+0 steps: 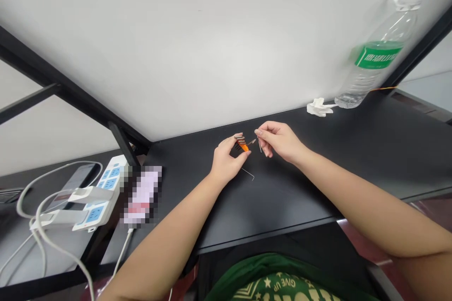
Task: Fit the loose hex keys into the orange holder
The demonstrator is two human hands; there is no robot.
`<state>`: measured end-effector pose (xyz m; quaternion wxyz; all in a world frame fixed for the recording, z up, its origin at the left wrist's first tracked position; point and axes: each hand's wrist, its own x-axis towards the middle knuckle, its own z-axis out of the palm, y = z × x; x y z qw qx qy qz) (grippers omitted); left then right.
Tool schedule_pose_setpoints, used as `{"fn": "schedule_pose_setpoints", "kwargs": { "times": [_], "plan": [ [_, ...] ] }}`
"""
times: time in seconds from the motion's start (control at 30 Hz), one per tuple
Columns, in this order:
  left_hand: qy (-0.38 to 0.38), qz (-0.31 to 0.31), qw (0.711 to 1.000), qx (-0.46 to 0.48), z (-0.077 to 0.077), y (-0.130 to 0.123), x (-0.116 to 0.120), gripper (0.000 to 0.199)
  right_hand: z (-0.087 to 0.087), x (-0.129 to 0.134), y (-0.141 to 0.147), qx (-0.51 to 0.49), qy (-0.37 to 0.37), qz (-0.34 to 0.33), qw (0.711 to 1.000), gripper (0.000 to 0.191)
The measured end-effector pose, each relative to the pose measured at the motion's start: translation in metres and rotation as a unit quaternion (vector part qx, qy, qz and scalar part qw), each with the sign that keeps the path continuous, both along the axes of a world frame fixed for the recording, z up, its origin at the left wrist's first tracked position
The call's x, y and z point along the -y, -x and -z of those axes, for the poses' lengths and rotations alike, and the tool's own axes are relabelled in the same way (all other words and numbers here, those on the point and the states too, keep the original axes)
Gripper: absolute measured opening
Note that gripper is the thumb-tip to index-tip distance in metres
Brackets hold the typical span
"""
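Note:
Between the thumb and fingers of my left hand (226, 159) is a small orange holder (245, 147) with several dark metal keys or bits in a row. One thin piece sticks out from it toward the right. My right hand (277, 140) is just to the right, its thumb and index finger pinching a thin metal rod (260, 146) that points down. The two hands are apart. A thin bent metal rod (248, 172) lies on the black table (268, 197) below my left hand.
A clear bottle with a green label (378, 55) stands at the back right, beside crumpled white tissue (319, 107). On the left are a blurred-out phone (141, 195), a white power strip (106, 188), cables, another phone (76, 181) and a black frame (123, 143).

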<state>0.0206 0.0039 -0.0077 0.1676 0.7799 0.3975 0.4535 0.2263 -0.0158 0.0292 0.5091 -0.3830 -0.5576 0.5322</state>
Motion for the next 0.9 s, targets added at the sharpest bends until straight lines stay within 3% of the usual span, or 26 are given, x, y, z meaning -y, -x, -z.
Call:
{"fn": "schedule_pose_setpoints", "kwargs": {
  "times": [0.13, 0.27, 0.5, 0.57, 0.63, 0.7, 0.77, 0.9],
  "plan": [
    [0.001, -0.012, 1.000, 0.002, 0.001, 0.002, -0.003, 0.047, 0.000, -0.005, -0.008, 0.043, 0.025, -0.040, 0.998, 0.038],
    [-0.015, -0.001, 1.000, -0.021, 0.001, 0.000, -0.002, 0.045, 0.005, -0.002, -0.003, 0.116, -0.027, -0.074, 0.990, 0.032],
    [-0.007, -0.005, 1.000, -0.027, 0.002, 0.001, -0.005, 0.045, -0.006, -0.001, -0.013, 0.116, -0.057, 0.041, 0.991, 0.031],
    [0.001, 0.000, 1.000, -0.015, 0.004, 0.002, -0.008, 0.044, -0.007, -0.007, -0.023, 0.230, -0.028, 0.020, 0.973, 0.029],
    [0.000, 0.003, 1.000, -0.009, 0.005, 0.003, -0.009, 0.042, -0.004, -0.014, -0.031, 0.368, 0.008, -0.031, 0.929, 0.027],
    [-0.005, 0.007, 1.000, -0.006, 0.005, 0.004, -0.009, 0.040, 0.002, -0.018, -0.034, 0.440, 0.031, -0.068, 0.895, 0.028],
    [-0.012, 0.016, 1.000, -0.009, 0.004, 0.003, -0.008, 0.041, 0.005, -0.019, -0.032, 0.409, 0.032, -0.074, 0.909, 0.025],
    [-0.020, 0.027, 0.999, -0.016, 0.000, 0.001, -0.001, 0.044, 0.002, -0.008, -0.018, 0.173, -0.029, -0.044, 0.983, 0.026]
  ]
}}
